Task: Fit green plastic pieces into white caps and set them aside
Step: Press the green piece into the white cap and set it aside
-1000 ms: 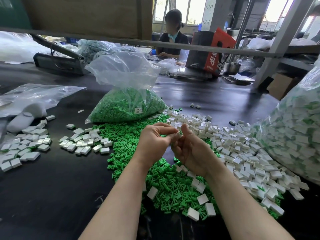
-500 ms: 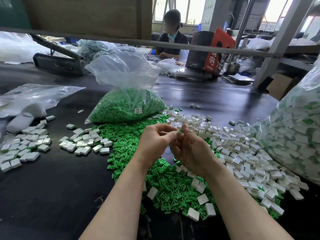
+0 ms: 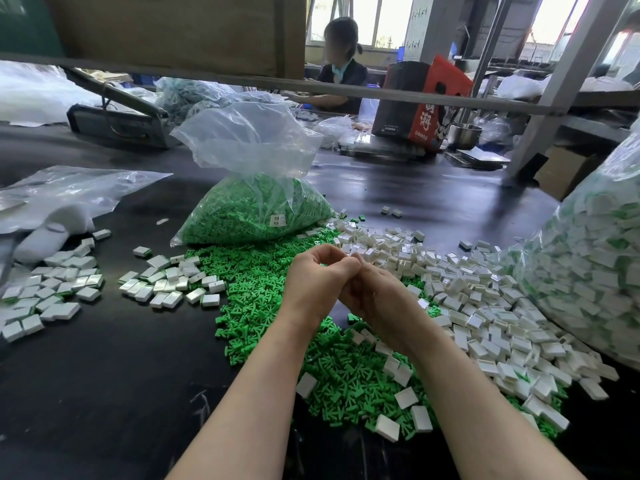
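Both hands have closed together: left hand [image 3: 313, 282] and right hand [image 3: 372, 299], fingers curled, fingertips touching above the green pieces [image 3: 263, 289]. Any held piece is hidden. Likely mid-fit; next, place it beside finished caps [image 3: 169, 285].

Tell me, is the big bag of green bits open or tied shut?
Open. The clear bag of green pieces stands on the black table with its top loose and spread wide; no knot or tie shows.
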`<action>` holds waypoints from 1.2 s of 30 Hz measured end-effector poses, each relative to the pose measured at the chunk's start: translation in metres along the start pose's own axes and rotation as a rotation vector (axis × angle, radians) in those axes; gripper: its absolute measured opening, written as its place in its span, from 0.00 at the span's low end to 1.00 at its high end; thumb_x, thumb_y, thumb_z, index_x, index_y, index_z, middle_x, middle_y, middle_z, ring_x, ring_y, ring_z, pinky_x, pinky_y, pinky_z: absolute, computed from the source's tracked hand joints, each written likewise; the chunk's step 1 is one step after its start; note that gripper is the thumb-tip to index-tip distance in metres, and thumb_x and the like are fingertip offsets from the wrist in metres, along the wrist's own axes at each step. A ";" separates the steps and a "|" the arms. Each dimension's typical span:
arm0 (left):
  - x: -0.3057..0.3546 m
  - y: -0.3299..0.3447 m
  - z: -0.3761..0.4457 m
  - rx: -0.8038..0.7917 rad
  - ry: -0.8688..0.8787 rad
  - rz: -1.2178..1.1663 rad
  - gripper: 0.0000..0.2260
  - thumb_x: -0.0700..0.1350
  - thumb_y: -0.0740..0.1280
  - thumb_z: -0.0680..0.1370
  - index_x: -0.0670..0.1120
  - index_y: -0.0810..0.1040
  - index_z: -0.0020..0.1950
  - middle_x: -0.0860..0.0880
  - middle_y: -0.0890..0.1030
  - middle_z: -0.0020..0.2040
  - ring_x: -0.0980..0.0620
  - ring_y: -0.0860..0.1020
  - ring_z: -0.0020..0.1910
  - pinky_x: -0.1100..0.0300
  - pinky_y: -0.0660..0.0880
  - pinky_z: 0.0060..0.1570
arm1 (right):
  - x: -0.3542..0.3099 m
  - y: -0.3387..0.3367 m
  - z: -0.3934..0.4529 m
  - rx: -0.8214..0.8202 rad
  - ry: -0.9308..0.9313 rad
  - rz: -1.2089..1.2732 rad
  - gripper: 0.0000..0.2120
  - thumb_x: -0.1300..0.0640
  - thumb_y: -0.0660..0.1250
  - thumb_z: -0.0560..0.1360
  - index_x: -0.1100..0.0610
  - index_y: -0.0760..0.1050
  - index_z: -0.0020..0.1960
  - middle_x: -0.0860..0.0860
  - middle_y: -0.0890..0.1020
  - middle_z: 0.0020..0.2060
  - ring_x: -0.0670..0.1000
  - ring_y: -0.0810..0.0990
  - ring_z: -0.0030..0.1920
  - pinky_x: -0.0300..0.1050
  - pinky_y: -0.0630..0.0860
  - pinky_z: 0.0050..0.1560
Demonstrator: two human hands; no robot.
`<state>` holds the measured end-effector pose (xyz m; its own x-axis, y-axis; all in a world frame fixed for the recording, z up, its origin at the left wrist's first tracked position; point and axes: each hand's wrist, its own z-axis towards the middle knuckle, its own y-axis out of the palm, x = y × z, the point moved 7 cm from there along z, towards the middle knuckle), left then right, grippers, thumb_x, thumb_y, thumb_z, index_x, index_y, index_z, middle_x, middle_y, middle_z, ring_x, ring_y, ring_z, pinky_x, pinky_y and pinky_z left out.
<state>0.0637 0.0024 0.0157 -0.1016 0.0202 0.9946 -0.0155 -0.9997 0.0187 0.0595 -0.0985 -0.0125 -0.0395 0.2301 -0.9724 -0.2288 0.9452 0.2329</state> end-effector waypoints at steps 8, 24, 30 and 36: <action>0.002 0.003 -0.002 0.027 0.008 -0.020 0.06 0.45 0.68 0.64 0.43 0.78 0.35 0.43 0.77 0.29 0.46 0.76 0.30 0.45 0.79 0.40 | 0.001 0.000 0.002 -0.026 -0.012 0.015 0.21 0.43 0.62 0.76 0.55 0.82 0.58 0.57 0.74 0.44 0.56 0.70 0.46 0.46 0.70 0.50; 0.008 0.004 -0.009 0.022 0.003 -0.047 0.15 0.46 0.69 0.64 0.34 0.76 0.40 0.27 0.78 0.35 0.40 0.77 0.32 0.35 0.79 0.44 | 0.000 -0.003 0.001 -0.021 -0.044 -0.004 0.13 0.51 0.60 0.80 0.56 0.80 0.50 0.47 0.75 0.29 0.41 0.71 0.31 0.33 0.70 0.34; 0.006 0.004 -0.008 0.021 0.006 -0.035 0.14 0.46 0.69 0.63 0.36 0.77 0.39 0.28 0.79 0.36 0.40 0.78 0.34 0.35 0.78 0.46 | 0.001 -0.005 0.001 0.005 -0.024 -0.037 0.15 0.45 0.64 0.74 0.54 0.84 0.48 0.51 0.65 0.32 0.48 0.61 0.34 0.43 0.59 0.38; 0.004 0.003 -0.006 0.018 0.013 -0.029 0.13 0.46 0.69 0.64 0.37 0.78 0.38 0.30 0.79 0.36 0.40 0.79 0.35 0.37 0.79 0.47 | 0.002 -0.003 0.003 -0.065 -0.048 -0.012 0.14 0.49 0.60 0.79 0.58 0.77 0.54 0.42 0.80 0.30 0.37 0.77 0.32 0.29 0.72 0.34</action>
<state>0.0572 -0.0002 0.0187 -0.1141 0.0491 0.9923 -0.0005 -0.9988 0.0493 0.0628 -0.1007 -0.0153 0.0098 0.2311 -0.9729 -0.2921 0.9312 0.2182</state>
